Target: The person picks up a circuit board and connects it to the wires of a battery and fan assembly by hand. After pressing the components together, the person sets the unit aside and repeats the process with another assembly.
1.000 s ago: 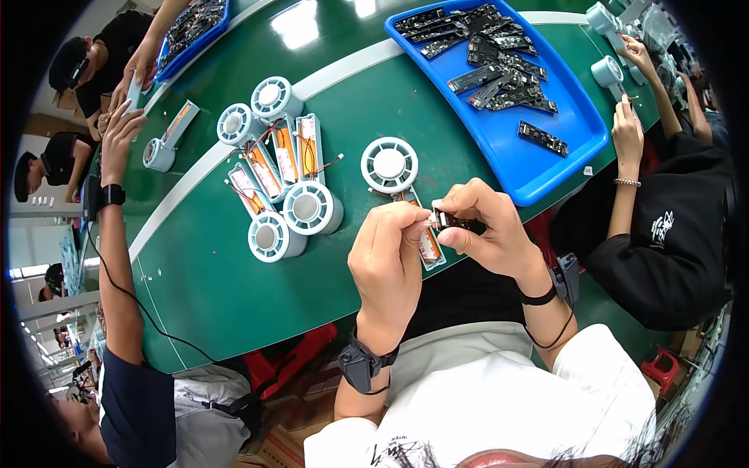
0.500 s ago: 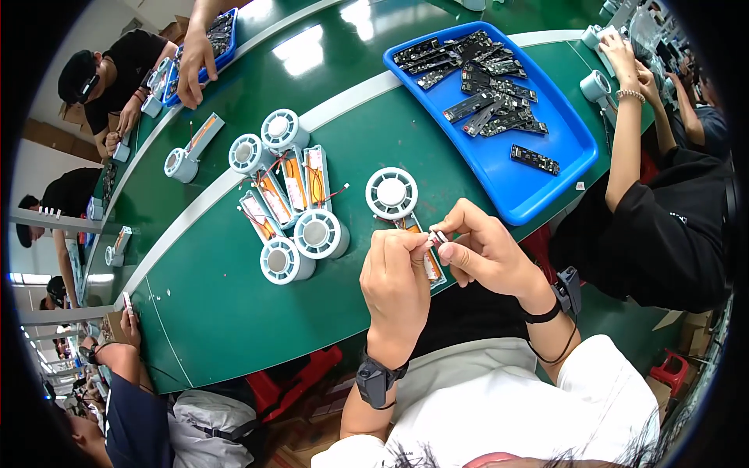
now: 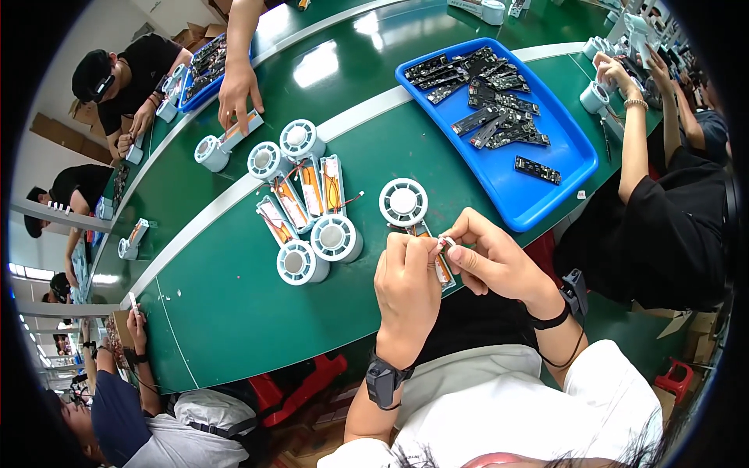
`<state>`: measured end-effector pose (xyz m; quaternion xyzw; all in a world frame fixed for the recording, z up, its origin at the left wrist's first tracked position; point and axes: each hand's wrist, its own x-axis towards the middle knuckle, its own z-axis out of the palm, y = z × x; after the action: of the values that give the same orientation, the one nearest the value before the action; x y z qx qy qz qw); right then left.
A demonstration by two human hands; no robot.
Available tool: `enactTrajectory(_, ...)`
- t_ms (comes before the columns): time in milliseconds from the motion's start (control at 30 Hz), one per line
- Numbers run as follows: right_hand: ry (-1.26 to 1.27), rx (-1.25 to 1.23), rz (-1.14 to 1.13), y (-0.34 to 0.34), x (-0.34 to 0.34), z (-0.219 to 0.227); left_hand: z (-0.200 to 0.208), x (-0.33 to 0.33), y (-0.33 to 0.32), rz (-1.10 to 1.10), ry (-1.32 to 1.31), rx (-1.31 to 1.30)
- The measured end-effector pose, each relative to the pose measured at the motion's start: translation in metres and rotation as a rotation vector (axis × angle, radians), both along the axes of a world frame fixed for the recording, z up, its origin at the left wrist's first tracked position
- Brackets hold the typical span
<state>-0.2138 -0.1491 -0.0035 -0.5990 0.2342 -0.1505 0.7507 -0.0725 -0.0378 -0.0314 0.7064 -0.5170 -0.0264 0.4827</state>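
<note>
"What're you gripping, & where's it sitting?"

"My left hand is clamping a tiny white plug btwn thumb & fingertip. My right hand is pinching a small part right beside it; my fingers are mostly hiding that, so I can't tell what it is. Both are hovering over the uncovered handle of a pale blue-grey fan, lying on the table nr me."

"How far along?"

"Going by looks, part-done: a batt. is already lying in the handle, but no cover's hiding it. L of that, four more fans are lying w/ handles uncovered too, a loose plug poking out. Loads of boards are lying in the blue tray, so I'm guessing there's plenty left."

"Materials?"

"Fan heads: round, prob. matt plastic, spokes circling flat disc hubs. Batts. are showing orange & white wrap; thin wires are curling round. Boards: narrow black strips, stiff-looking. Tray's curving at its rounded rim; the smooth green table is reflecting lights."
</note>
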Motion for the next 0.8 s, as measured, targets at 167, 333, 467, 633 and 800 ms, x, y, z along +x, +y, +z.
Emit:
enactTrajectory(167,0.009,0.187,0.04,-0.013,0.0,0.011,0.003,0.004,-0.002,-0.037,0.034,-0.01)
enactTrajectory(333,0.103,0.189,0.04,-0.017,0.002,0.022,0.005,0.007,-0.003,-0.124,0.071,-0.063)
enactTrajectory(467,0.137,0.201,0.048,-0.022,0.005,0.026,0.001,0.012,-0.009,-0.169,0.048,-0.118)
enactTrajectory(633,0.233,0.06,0.103,-0.026,0.007,0.037,-0.003,0.01,-0.003,-0.133,0.102,-0.1)
enactTrajectory(800,0.282,-0.079,0.063,-0.024,0.006,0.063,0.008,0.01,-0.001,-0.141,0.11,-0.13)
